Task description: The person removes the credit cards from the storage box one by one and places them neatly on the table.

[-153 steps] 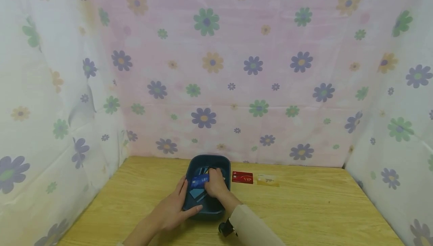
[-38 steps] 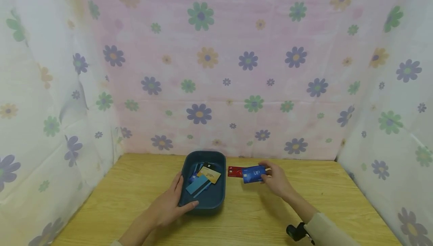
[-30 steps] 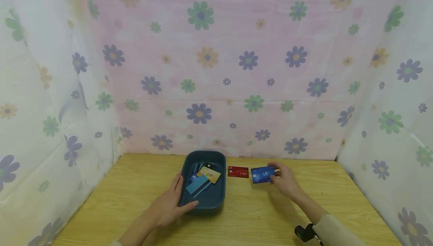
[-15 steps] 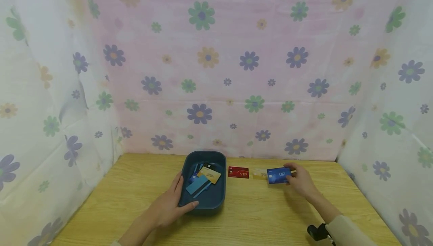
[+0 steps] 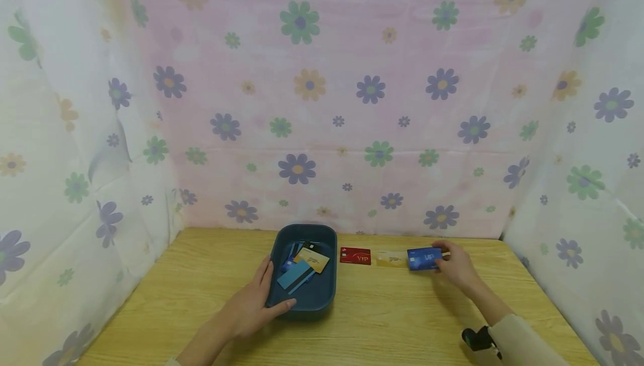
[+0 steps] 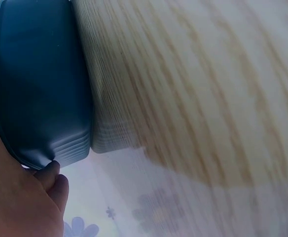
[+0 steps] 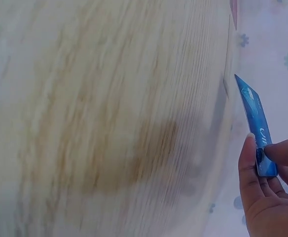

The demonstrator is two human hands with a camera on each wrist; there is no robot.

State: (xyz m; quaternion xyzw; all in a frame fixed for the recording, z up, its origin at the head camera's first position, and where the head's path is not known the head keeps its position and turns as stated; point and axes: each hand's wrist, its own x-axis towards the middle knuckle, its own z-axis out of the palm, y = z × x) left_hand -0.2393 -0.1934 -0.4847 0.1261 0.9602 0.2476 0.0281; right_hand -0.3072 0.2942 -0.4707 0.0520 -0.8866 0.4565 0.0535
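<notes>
Floral-patterned sheeting [image 5: 327, 112] is enclosing the wood-grain bench [image 5: 382, 315] at the back and both sides. Your right hand [image 5: 459, 269], the nearer one, is pinching the blue VIP card [image 5: 422, 258] at its right end, between thumb and fingers. Note alignment: the card's long axis is running roughly left to right, extending leftward from your fingertips, in line with the gold card [image 5: 389, 258] just beside it and the red VIP card [image 5: 355, 256] beyond. Bench contact is remaining unclear. Your left hand [image 5: 246, 308] is gripping the dark blue tray [image 5: 318, 291] at its left side; the blue VIP card is lying well to its right.
</notes>
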